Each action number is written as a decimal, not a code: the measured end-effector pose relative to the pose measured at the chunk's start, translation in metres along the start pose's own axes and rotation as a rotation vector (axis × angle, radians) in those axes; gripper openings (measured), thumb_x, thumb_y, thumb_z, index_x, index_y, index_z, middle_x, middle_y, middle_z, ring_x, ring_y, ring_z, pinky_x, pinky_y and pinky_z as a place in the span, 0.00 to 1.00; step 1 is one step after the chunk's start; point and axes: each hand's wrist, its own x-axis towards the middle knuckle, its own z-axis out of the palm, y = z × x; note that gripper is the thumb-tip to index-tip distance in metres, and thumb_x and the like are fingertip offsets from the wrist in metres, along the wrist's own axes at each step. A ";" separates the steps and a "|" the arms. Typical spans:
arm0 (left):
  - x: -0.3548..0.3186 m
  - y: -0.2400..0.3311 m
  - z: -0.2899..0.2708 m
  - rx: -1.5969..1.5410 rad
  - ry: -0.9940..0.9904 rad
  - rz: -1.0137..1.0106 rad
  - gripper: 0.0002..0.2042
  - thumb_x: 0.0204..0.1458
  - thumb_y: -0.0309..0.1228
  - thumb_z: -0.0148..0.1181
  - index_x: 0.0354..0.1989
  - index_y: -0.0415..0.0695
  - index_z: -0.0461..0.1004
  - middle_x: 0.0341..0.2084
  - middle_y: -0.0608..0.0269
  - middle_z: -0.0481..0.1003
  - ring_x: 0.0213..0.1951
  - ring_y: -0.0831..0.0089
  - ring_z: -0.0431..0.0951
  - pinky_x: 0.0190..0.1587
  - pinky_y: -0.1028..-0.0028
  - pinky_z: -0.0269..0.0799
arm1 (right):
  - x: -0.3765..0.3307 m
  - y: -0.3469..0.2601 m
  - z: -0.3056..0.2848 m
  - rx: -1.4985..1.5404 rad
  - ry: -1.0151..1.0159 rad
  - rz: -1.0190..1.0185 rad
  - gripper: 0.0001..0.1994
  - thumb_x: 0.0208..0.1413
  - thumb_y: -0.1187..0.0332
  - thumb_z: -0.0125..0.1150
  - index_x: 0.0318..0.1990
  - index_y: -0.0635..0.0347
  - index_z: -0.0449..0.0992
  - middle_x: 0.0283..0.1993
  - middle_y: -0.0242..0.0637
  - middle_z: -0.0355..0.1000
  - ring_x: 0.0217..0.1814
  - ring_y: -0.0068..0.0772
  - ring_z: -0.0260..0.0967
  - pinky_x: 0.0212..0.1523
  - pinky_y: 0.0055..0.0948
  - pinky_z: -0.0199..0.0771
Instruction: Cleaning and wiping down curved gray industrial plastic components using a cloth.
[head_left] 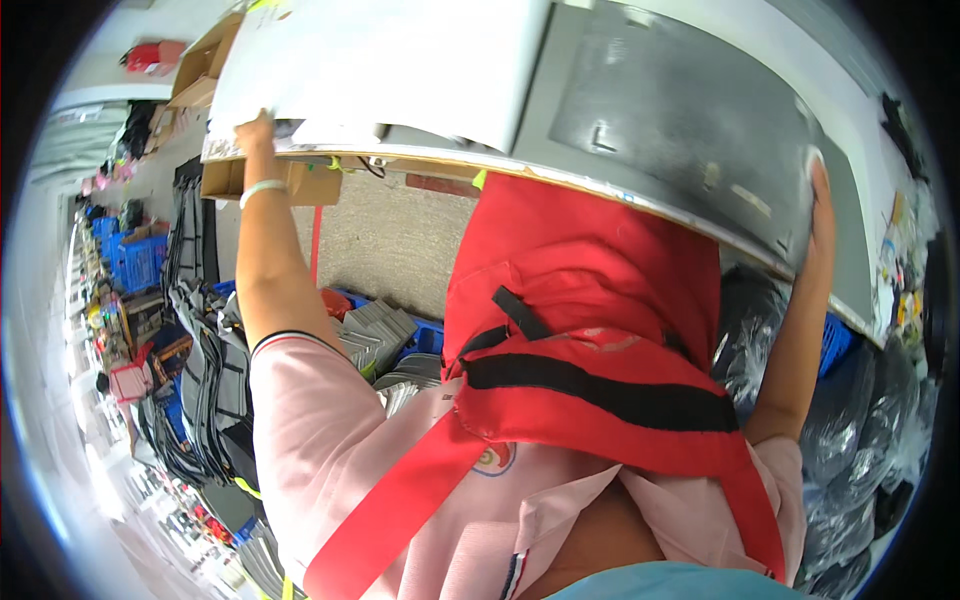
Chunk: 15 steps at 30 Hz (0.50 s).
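Note:
A large glossy white sheet (400,70) covers the left part of the work table (540,165). My left hand (257,132) is closed at the sheet's near left corner, its fingers curled and partly hidden. To the right lies a dark grey rectangular panel (670,110) with small marks and a pale label-like patch on its surface. Along that panel's right edge rests my right hand (820,205), seen edge-on, gripping its side; the fingertips are bright and blurred. Both arms are spread wide apart. My red apron (590,240) hangs close to the table's front edge.
Cardboard boxes (205,65) stand at the table's left end, another box (310,183) beneath it. Stacked grey plates (375,330) sit in a blue crate (428,335) below. Dark bundled pieces (200,390) line the left; plastic-wrapped bundles (850,430) crowd the right.

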 end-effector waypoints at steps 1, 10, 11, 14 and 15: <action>-0.021 0.027 0.009 -0.062 0.076 -0.028 0.28 0.53 0.39 0.69 0.57 0.33 0.71 0.42 0.40 0.78 0.43 0.50 0.81 0.48 0.61 0.78 | 0.006 -0.004 -0.005 -0.207 0.054 -0.023 0.35 0.61 0.51 0.64 0.69 0.65 0.63 0.65 0.42 0.68 0.64 0.35 0.67 0.66 0.30 0.63; -0.292 0.276 -0.226 -1.135 -0.613 1.088 0.08 0.59 0.30 0.62 0.42 0.40 0.80 0.35 0.56 0.81 0.34 0.64 0.82 0.39 0.67 0.76 | 0.042 -0.032 -0.043 -0.903 -0.005 -0.114 0.24 0.58 0.49 0.66 0.53 0.58 0.79 0.44 0.24 0.73 0.46 0.22 0.65 0.51 0.24 0.63; -0.311 0.286 -0.223 -1.115 -0.492 1.320 0.08 0.57 0.30 0.62 0.41 0.39 0.79 0.33 0.53 0.78 0.35 0.53 0.79 0.40 0.61 0.75 | 0.044 -0.028 -0.039 -0.939 -0.021 -0.163 0.21 0.58 0.48 0.66 0.48 0.55 0.81 0.38 0.18 0.71 0.41 0.18 0.62 0.47 0.22 0.62; -0.344 0.296 -0.207 -0.873 -0.468 1.359 0.11 0.53 0.31 0.68 0.42 0.38 0.81 0.37 0.53 0.79 0.42 0.53 0.79 0.45 0.63 0.76 | 0.023 -0.034 0.006 -0.878 -0.017 -0.103 0.12 0.64 0.59 0.61 0.44 0.57 0.76 0.38 0.26 0.70 0.38 0.22 0.64 0.41 0.27 0.64; -0.350 0.301 -0.204 -0.892 -0.479 1.377 0.11 0.53 0.31 0.68 0.42 0.38 0.81 0.37 0.53 0.79 0.42 0.53 0.79 0.45 0.63 0.76 | 0.025 -0.030 -0.003 -0.796 -0.004 -0.128 0.09 0.62 0.60 0.62 0.38 0.56 0.75 0.32 0.23 0.63 0.34 0.20 0.56 0.36 0.27 0.58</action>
